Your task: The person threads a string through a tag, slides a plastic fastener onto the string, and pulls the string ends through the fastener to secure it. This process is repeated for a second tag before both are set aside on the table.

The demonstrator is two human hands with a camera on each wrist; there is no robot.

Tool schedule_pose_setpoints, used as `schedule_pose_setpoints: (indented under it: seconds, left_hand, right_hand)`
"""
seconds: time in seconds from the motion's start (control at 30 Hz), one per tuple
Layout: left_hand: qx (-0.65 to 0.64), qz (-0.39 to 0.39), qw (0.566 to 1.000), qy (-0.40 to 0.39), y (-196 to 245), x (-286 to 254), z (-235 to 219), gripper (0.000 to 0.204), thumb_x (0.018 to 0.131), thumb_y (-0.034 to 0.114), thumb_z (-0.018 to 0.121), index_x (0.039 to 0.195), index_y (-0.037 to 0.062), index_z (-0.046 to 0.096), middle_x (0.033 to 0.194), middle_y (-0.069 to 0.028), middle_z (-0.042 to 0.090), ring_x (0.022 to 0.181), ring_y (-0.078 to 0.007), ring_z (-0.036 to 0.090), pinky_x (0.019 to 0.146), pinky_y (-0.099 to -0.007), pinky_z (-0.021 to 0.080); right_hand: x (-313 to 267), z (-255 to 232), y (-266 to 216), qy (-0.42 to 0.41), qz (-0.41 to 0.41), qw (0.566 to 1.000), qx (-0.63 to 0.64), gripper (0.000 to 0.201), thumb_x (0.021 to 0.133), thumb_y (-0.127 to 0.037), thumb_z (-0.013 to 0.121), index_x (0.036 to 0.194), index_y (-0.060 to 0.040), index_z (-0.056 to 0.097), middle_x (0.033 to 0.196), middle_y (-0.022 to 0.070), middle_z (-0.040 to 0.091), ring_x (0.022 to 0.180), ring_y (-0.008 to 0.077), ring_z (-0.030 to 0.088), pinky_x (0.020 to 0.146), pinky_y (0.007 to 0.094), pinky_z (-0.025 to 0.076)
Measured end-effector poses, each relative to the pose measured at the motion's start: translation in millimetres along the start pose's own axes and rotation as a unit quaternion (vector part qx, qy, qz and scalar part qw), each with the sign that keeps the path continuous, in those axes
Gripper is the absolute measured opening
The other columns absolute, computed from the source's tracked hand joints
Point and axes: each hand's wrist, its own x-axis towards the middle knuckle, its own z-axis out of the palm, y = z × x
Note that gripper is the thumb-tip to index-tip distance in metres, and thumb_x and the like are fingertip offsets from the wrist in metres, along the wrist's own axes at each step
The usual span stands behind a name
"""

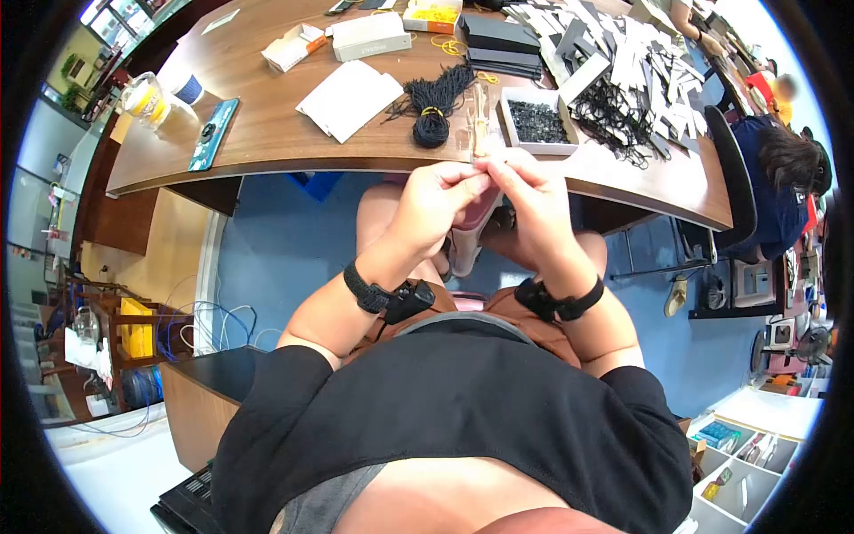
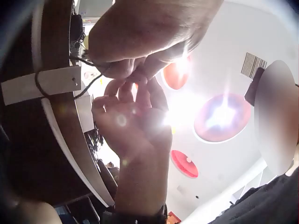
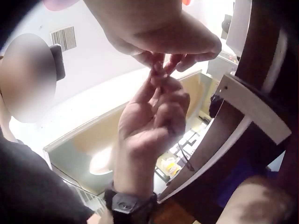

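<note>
In front of the table's near edge, my left hand [image 1: 438, 203] and right hand [image 1: 532, 198] meet fingertip to fingertip, thumbs and forefingers pinching. A thin black cord [image 2: 84, 91] runs from the left hand's fingers, best seen in the left wrist view. By this cord hangs a pale flat tag strip [image 2: 42, 86] with a small hole near one end; the right wrist view also shows the strip [image 3: 254, 109]. The bit of cord between the fingertips is hidden by the fingers. A bundle of black cords [image 1: 433, 111] lies on the table just beyond the hands.
On the wooden table [image 1: 267, 147] stand a tray of small black parts [image 1: 538, 122] and a heap of white and black strips [image 1: 614, 67]. White paper [image 1: 349, 100], small boxes [image 1: 369, 37], a phone [image 1: 213, 133] and a cup [image 1: 187, 87] lie leftward. Another person [image 1: 774, 178] sits at right.
</note>
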Motion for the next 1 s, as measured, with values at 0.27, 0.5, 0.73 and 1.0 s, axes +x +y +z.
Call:
schedule_pose_setpoints:
  seconds: [0.27, 0.5, 0.73, 1.0]
  left_hand:
    - [0.023, 0.003, 0.999, 0.023, 5.4, 6.4, -16.5, 0.018, 0.088, 0.01, 0.059, 0.099, -0.0029, 0.065, 0.07, 0.0032, 0.051, 0.051, -0.0009, 0.033, 0.044, -0.0161, 0.023]
    - [0.023, 0.011, 0.999, 0.035, -0.6, 4.9, -19.5, 0.021, 0.089, 0.01, 0.058, 0.103, -0.0037, 0.064, 0.071, 0.0013, 0.053, 0.051, -0.0015, 0.034, 0.045, -0.0165, 0.024]
    - [0.038, 0.081, 0.996, 0.021, -2.9, 5.5, -18.0, 0.017, 0.087, 0.013, 0.061, 0.097, 0.0003, 0.066, 0.072, 0.0036, 0.054, 0.054, -0.0005, 0.037, 0.046, -0.0159, 0.027]
    - [0.076, 0.071, 0.994, 0.019, -0.6, 3.0, -12.3, 0.015, 0.087, 0.013, 0.062, 0.093, 0.0008, 0.067, 0.072, 0.0049, 0.054, 0.058, -0.0002, 0.04, 0.049, -0.0151, 0.028]
  right_hand:
    - [80.5, -75.7, -12.8, 0.04, -0.084, 0.807, -0.583, 0.017, 0.08, -0.024, 0.065, 0.088, -0.0097, 0.07, 0.081, 0.0087, 0.067, 0.076, 0.023, 0.063, 0.07, 0.0318, 0.048]
    - [89.1, -63.9, -12.9, 0.103, -0.134, 0.664, -0.729, 0.017, 0.076, -0.027, 0.067, 0.086, -0.0125, 0.07, 0.084, 0.0093, 0.065, 0.088, 0.0259, 0.061, 0.075, 0.041, 0.045]
    - [42.9, -0.5, -32.6, -0.126, -0.145, 0.901, -0.389, 0.017, 0.077, -0.016, 0.068, 0.089, -0.0029, 0.067, 0.085, 0.0114, 0.064, 0.081, 0.0246, 0.061, 0.073, 0.0331, 0.047]
    - [39.9, -7.1, -22.4, -0.055, 0.009, 0.97, -0.235, 0.015, 0.079, -0.014, 0.067, 0.085, -0.0001, 0.067, 0.074, 0.0057, 0.064, 0.067, 0.0096, 0.056, 0.065, 0.025, 0.047]
